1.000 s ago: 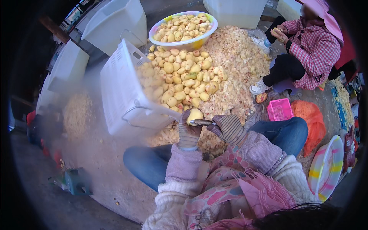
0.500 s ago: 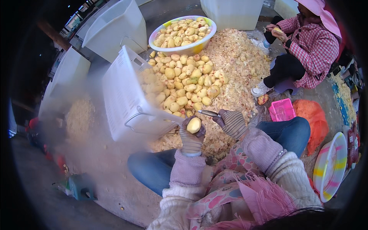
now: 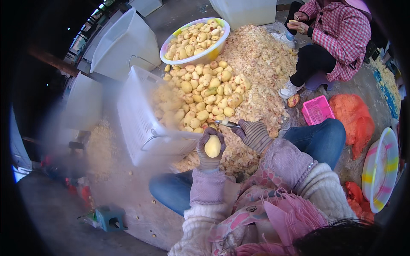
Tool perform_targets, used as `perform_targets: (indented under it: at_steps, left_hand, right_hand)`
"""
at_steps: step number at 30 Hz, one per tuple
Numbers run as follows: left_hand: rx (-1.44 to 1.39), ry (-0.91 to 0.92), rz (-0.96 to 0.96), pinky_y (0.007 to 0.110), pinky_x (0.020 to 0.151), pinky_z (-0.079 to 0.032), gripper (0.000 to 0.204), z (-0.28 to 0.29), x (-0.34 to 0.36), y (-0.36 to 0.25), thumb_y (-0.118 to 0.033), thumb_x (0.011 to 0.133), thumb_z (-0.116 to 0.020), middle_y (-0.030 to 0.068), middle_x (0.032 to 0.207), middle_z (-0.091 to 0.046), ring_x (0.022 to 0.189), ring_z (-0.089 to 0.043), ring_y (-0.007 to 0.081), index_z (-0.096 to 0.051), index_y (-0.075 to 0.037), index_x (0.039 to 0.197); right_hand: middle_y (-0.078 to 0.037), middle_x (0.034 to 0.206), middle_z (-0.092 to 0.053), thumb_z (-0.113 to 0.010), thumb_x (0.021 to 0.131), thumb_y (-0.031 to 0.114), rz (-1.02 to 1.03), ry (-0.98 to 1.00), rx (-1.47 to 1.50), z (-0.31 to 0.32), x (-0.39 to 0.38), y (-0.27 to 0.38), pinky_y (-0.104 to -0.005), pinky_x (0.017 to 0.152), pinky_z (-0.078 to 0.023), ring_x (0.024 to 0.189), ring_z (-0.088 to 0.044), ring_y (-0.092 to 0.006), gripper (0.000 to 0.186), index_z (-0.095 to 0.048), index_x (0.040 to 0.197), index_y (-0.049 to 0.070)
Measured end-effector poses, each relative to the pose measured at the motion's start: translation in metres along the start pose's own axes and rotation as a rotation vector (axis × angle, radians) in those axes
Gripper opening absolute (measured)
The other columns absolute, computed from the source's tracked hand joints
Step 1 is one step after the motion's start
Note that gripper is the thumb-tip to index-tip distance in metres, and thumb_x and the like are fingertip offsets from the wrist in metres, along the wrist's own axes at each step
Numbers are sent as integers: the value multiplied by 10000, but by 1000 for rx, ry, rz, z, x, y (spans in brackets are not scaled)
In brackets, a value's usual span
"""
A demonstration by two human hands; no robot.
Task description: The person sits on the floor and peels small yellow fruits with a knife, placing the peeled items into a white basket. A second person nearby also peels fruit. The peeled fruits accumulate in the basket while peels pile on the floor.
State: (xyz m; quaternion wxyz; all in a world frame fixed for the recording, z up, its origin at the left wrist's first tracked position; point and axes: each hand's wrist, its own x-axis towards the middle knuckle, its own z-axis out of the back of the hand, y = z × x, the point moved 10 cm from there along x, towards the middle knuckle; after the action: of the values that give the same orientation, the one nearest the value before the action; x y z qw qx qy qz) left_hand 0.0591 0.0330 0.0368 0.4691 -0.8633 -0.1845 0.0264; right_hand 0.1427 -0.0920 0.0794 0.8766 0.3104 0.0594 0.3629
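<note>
A peeled, pale yellow potato [image 3: 212, 147] rests in my left hand [image 3: 208, 158], whose gloved fingers curl round it from behind. My right hand [image 3: 258, 135], in a striped glove, is closed round the dark handle of a peeler [image 3: 227, 123]. Its slim metal end points left, apart from the potato. Beyond both hands lies a heap of peeled potatoes [image 3: 209, 96], some with reddish patches of skin. It spills from a white slatted crate [image 3: 136, 115] tipped on its side. Peelings [image 3: 267, 64] are piled to the right of the heap and under my hands.
A colourful basin [image 3: 196, 40] full of potatoes stands behind the heap. White tubs [image 3: 124, 47] line the back. At right are a pink basket [image 3: 317, 110], an orange net sack [image 3: 351, 119], another basin [image 3: 379, 170] and a seated co-worker [image 3: 341, 38] holding a potato. A stool [image 3: 110, 218] stands lower left.
My left hand has turned the potato more upright and the peeler has shifted slightly, still apart from it. The whole view has tilted a little. The co-worker's hands have moved.
</note>
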Motion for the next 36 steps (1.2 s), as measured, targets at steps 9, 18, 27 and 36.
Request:
perform_targets:
  at_steps: [9,18,27,36]
  left_hand:
    - [-372,-59,143,337,879,-483,434,-28,16,-8,-240,773,-686,109,1032,-589,967,-578,234,-542,-63,1142]
    - [-170,-266,228,299,641,-518,354,-28,2,8,-357,914,-603,96,1036,-630,813,-611,193,-571,-79,1131]
    - [44,-490,153,289,644,-536,273,31,-2,10,-349,914,-593,57,966,-649,829,-629,167,-604,-110,1046]
    - [-350,-332,988,314,412,-438,384,36,-43,150,-443,920,-558,196,1026,-649,712,-626,284,-547,-121,1129]
  right_hand:
    - [-157,643,-597,-512,929,493,79,33,173,16,-5,-8,-445,556,-486,610,-619,-351,454,-567,851,49]
    - [-115,653,-614,-519,905,515,488,43,10,12,-24,29,-443,537,-493,600,-633,-305,471,-595,868,51]
    - [-160,673,-618,-518,925,476,502,196,-87,-7,-11,33,-445,545,-481,593,-618,-323,448,-565,821,42]
    - [-181,639,-587,-524,941,424,-150,-194,-29,68,33,-75,-472,568,-454,609,-596,-383,405,-556,856,30]
